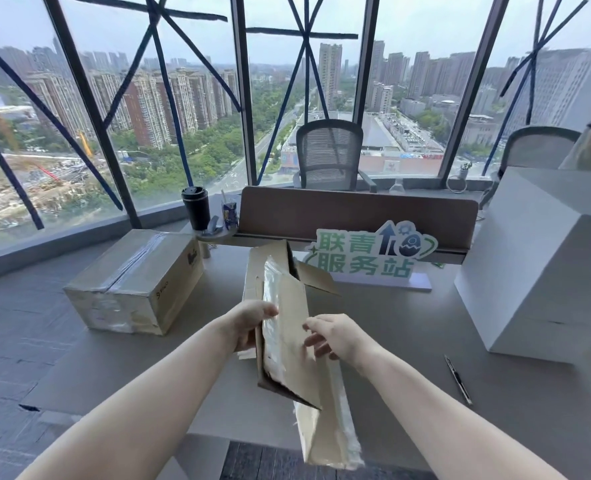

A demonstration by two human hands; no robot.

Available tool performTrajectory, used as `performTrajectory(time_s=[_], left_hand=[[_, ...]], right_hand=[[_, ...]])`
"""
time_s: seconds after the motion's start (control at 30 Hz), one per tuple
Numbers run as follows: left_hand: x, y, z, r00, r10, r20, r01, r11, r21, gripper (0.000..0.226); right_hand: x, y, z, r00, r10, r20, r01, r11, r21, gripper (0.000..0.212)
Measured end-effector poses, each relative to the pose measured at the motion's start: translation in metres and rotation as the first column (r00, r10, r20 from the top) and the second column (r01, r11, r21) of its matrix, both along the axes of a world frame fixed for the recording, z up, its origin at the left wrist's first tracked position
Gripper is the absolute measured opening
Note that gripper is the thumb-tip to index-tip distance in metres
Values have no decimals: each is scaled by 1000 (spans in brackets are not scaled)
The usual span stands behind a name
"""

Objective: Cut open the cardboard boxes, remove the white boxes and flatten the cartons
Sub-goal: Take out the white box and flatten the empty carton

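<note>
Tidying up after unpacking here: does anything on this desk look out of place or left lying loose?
A cutter lies loose at the right of the desk, near the edge. The sealed carton sits askew at the left. Both hands hold a collapsed carton.

Both hands, left hand (252, 323) and right hand (335, 336), hold a flattened carton (287, 327).
</note>
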State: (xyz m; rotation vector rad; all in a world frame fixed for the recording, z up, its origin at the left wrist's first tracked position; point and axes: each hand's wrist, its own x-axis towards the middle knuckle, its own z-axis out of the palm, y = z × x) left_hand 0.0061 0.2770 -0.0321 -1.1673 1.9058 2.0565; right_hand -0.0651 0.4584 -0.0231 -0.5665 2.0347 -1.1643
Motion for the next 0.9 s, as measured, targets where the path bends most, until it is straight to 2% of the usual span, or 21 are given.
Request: performTrajectory(time_s=[0.07, 0.17, 0.23, 0.27, 0.33, 0.4, 0.47, 0.53, 0.6, 0.63, 0.7, 0.77, 0.83, 0.9], left_hand=[[0, -1, 5, 999, 20, -41, -19, 1000, 19, 30], [-2, 1, 19, 991, 18, -133, -7, 997, 79, 31], [-8, 0, 26, 981, 32, -190, -14, 995, 94, 35], [-12, -2, 29, 975, 42, -217, -18, 994, 108, 35], [-18, -6, 39, 960, 68, -270, -35, 991, 125, 33], [-24, -7, 48, 945, 70, -320, -26, 990, 139, 27], [-29, -6, 52, 931, 69, -360, -13, 988, 155, 21], [-35, -5, 53, 922, 67, -382, -2, 986, 169, 19], [-41, -4, 50, 918, 59, -393, 11, 985, 172, 18], [-43, -3, 50, 916, 58, -397, 12, 985, 172, 18], [-45, -2, 49, 915, 66, -397, 3, 985, 170, 14], [-45, -3, 47, 918, 57, -392, 5, 988, 154, 12], [-42, -5, 43, 921, 29, -390, 21, 992, 124, 12], [-39, -9, 37, 924, 26, -382, 9, 996, 91, 18]], right_hand=[[-9, 12, -18, 995, -100, 4, 100, 994, 34, 22], [-6, 24, -34, 987, -88, 135, 85, 996, 28, 39], [-1, 32, -38, 969, 19, 248, 19, 988, -152, 55], [1, 36, -36, 967, 77, 243, -15, 969, -246, 68], [-1, 45, -34, 975, 156, 157, -95, 936, -340, 101], [-2, 52, -32, 975, 205, 90, -154, 907, -392, 116], [-3, 57, -33, 981, 195, -18, -188, 916, -354, 111], [-3, 61, -38, 964, 54, -259, -115, 967, -226, 95], [-4, 63, -42, 843, -77, -532, 2, 990, -140, 83], [-5, 65, -43, 777, -107, -620, 46, 992, -114, 76], [-12, 70, -47, 673, -164, -721, 126, 986, -107, 63], [-23, 77, -51, 507, -195, -839, 157, 979, -132, 59], [-33, 84, -50, 363, -185, -913, 121, 981, -151, 60], [-38, 89, -43, 289, -128, -949, 86, 990, -108, 53]])
